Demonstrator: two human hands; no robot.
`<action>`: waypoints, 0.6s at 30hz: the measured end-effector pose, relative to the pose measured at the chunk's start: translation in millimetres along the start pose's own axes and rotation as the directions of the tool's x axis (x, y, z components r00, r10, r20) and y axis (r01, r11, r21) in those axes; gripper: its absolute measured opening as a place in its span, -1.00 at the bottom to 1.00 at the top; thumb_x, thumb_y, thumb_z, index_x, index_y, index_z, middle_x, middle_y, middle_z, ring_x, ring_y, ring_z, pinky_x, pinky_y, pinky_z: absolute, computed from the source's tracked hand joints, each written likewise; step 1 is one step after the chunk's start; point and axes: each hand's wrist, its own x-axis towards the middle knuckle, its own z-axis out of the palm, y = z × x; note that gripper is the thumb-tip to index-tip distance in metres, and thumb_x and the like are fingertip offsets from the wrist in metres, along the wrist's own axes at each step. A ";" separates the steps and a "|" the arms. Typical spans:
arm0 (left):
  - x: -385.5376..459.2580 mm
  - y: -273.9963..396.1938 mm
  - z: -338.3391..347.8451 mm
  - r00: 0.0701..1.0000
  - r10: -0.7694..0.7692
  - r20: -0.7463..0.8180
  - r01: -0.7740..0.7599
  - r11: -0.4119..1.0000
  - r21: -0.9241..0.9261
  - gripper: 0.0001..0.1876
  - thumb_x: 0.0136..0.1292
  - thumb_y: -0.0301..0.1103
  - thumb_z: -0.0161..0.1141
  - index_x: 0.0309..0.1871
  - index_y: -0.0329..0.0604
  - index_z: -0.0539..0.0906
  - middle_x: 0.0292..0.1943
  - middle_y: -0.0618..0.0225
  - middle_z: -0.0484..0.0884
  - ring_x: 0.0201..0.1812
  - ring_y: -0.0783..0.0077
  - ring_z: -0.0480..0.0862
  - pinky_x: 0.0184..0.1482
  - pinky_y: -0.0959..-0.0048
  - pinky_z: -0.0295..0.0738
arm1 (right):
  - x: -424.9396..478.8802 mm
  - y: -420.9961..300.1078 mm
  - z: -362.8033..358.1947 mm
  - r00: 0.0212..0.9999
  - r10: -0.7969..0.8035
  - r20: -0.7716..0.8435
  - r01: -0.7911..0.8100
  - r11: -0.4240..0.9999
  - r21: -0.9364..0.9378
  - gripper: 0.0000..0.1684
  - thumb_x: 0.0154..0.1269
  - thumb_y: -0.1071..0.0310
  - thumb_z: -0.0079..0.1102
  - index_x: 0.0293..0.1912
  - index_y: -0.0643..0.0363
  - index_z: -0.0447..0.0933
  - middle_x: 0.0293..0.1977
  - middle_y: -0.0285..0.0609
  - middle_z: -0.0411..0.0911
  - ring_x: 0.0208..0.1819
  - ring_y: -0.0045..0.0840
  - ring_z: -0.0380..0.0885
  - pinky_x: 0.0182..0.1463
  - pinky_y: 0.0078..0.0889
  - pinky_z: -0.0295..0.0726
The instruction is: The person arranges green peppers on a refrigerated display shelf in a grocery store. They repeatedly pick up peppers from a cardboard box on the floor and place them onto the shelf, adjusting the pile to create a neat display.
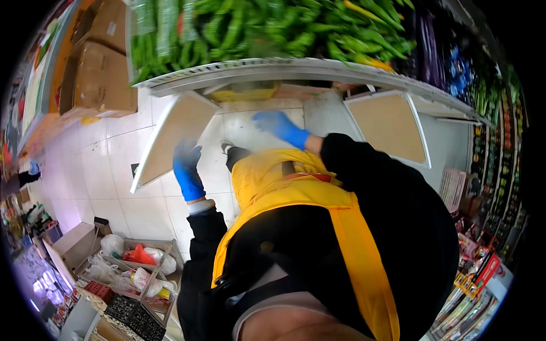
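Two cabinet doors with tan panels and white frames hang open below the vegetable display shelf [273, 70]. My left hand [187, 168], in a blue glove, is beside the left door [175, 132], its blurred fingertips overlapping the panel's edge in view. Whether it touches the door cannot be seen. Its thumb stands apart from the fingers, with nothing visible between them. My right hand [279, 127], also gloved in blue, is in front of the cabinet opening, between the two doors. Motion blurs its fingers, and no object shows in it. The right door [390, 128] stands beyond my right forearm.
Green peppers [264, 30] and eggplants [426, 51] fill the display above. A yellow crate [243, 94] sits inside the cabinet. Cardboard boxes [104, 79] stand at left. Behind on the left is a shelf rack [164, 273] with plastic bags and a black crate [134, 317]. Another person's arm [19, 179] shows at far left.
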 end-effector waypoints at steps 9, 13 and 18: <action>-63.4 -157.0 230.2 0.819 -0.225 0.527 -0.022 0.907 0.421 -0.62 0.37 -0.18 -0.05 0.07 -0.25 0.54 -0.18 0.26 0.61 -0.15 0.42 0.60 -0.03 0.46 0.46 | -210.7 96.2 -240.0 0.861 0.175 -0.477 -0.215 0.976 -0.030 -0.70 0.39 0.30 -0.02 -0.03 0.27 0.54 -0.27 -0.16 0.58 -0.25 -0.54 0.54 -0.10 -0.50 0.54; -36.4 -221.9 263.3 0.703 -0.158 0.693 -0.388 0.731 0.561 -0.56 0.36 -0.09 -0.03 0.12 -0.22 0.51 -0.06 0.19 0.62 -0.03 0.32 0.60 0.07 0.40 0.42 | -239.7 111.3 -261.8 0.908 0.168 -0.385 -0.217 0.972 -0.088 -0.67 0.39 0.30 -0.02 0.01 0.30 0.52 -0.27 -0.12 0.58 -0.26 -0.53 0.55 -0.11 -0.52 0.54; 47.3 -324.5 296.2 0.762 -0.159 0.628 -0.542 0.374 0.753 -0.49 0.29 0.00 0.00 0.19 -0.11 0.47 0.18 0.10 0.47 0.18 0.09 0.46 0.25 0.21 0.28 | -220.0 118.3 -301.2 0.940 0.174 -0.292 -0.303 0.818 -0.489 -0.70 0.35 0.37 0.07 0.03 0.25 0.53 -0.18 -0.15 0.59 -0.18 -0.54 0.55 -0.04 -0.51 0.52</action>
